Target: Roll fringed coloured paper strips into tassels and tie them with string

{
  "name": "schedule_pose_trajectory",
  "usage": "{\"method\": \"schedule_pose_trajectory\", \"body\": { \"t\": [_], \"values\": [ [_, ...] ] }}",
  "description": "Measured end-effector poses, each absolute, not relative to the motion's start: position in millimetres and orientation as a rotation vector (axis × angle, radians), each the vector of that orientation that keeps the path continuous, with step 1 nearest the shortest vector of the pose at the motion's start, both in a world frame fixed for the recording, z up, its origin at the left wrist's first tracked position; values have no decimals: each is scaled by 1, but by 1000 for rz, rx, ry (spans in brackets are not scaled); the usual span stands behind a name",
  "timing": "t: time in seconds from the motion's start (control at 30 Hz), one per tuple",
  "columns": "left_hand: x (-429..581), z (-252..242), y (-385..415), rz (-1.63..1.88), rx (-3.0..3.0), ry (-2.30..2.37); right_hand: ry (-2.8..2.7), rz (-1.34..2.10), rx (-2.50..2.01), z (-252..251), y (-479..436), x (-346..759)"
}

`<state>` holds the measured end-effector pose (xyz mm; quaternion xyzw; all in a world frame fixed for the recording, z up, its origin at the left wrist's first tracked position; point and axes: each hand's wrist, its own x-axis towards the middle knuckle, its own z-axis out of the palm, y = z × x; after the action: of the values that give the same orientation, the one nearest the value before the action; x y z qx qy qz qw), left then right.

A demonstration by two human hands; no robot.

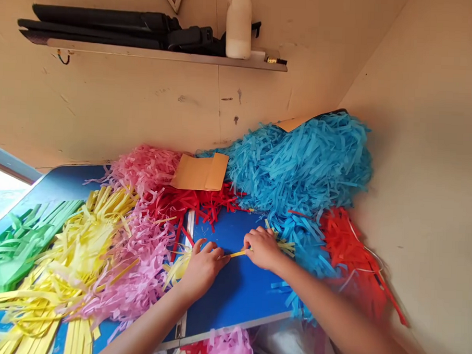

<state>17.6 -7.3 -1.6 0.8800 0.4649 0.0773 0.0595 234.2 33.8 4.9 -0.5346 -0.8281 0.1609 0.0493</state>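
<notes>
Over the bare blue middle of the table, my left hand [205, 267] and my right hand [264, 247] each pinch a thin yellow tissue paper strip [238, 254]. A short piece of it is stretched between them. Fringed yellow ends [178, 266] spread out to the left of my left hand. More yellow fringe [284, 245] shows just beyond my right hand. My fingers partly hide where the strip is gripped.
Pink [146, 267], yellow [88, 238] and green tissue fringe [21, 251] covers the left side. Red fringe [196, 201] and a folded brown paper [200, 173] lie behind. A blue fringe heap [299, 164] is at back right. A shelf [167, 54] hangs above.
</notes>
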Motion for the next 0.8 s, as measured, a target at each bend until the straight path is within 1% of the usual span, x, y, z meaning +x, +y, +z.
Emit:
{"method": "schedule_pose_trajectory", "body": {
  "t": [0.13, 0.2, 0.27, 0.37, 0.47, 0.57, 0.6, 0.7, 0.73, 0.8],
  "values": [
    [20, 1, -7, 283, 2676, 1387, -2728, 49, -1053, -5, 22, 226],
    [23, 1, -7, 329, 2685, 1376, -2768, -153, -857, -17, 22, 223],
    [26, -2, -7, 394, 2683, 1390, -2787, -242, -759, -27, 26, 220],
    [29, -8, -8, 540, 2696, 1424, -2756, -191, -807, -28, 29, 216],
    [27, 3, -12, 771, 2737, 1406, -2637, 85, -1025, -4, 18, 214],
    [22, 39, -26, 1063, 2745, 1265, -2363, 579, -1241, 38, 0, 220],
    [21, 54, -31, 1120, 2747, 1184, -2263, 818, -1245, 53, -5, 223],
    [22, 92, -41, 1206, 2779, 999, -1941, 1662, -1015, 88, -11, 233],
    [24, 99, -43, 1232, 2762, 994, -1796, 1851, -945, 94, -11, 235],
    [29, 101, -47, 1301, 2658, 1055, -1515, 2021, -897, 95, -14, 234]
  ]
}}
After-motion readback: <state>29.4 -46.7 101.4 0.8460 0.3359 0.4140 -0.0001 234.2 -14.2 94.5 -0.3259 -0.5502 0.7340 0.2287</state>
